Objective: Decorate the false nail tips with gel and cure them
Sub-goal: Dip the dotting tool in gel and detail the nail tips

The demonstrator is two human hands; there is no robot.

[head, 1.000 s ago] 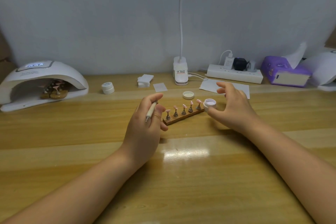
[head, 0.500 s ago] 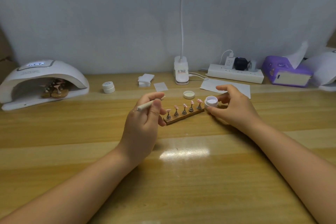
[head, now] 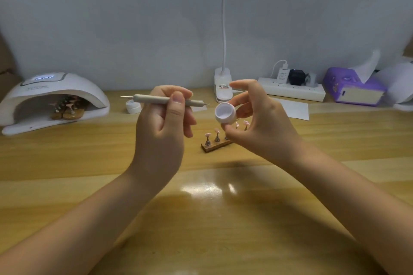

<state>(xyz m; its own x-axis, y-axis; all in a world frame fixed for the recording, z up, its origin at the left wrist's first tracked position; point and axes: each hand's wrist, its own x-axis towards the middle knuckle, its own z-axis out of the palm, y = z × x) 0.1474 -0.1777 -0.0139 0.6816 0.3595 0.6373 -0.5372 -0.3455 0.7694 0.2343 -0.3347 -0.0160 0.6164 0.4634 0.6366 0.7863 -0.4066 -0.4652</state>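
Hands both raised above the worktop (head: 67, 163), near its middle. Left hand (head: 163, 131) pinches a dotting tool (head: 156, 98) between thumb and fingers, tool lying level, its fine metal tip pointing right toward the gel pot (head: 225, 114); tip sits just beside the pot rim, contact can't be told. Right hand (head: 261, 123) pinches the small white gel pot between thumb below and fingers behind, pot tilted so its open mouth faces the camera, pale gel inside. Other right fingers spread loose.

Wooden nail stand (head: 215, 146) rests on the worktop below and between the hands, well apart from both; pink false nail tips (head: 207, 134) stand upright on metal pegs along it, the right part of the row hidden behind the right hand.

Curing lamp (head: 51, 96) at the worktop's far left edge, display lit, another stand with tips (head: 69, 109) inside its opening. Second small white pot (head: 133, 107) behind the left hand, partly hidden. White paper sheet (head: 295, 109) lies behind the right hand. Power strip (head: 292, 91) and purple tissue box (head: 355, 87) along the far edge, right side. White clip lamp base (head: 222, 87) at far edge centre.
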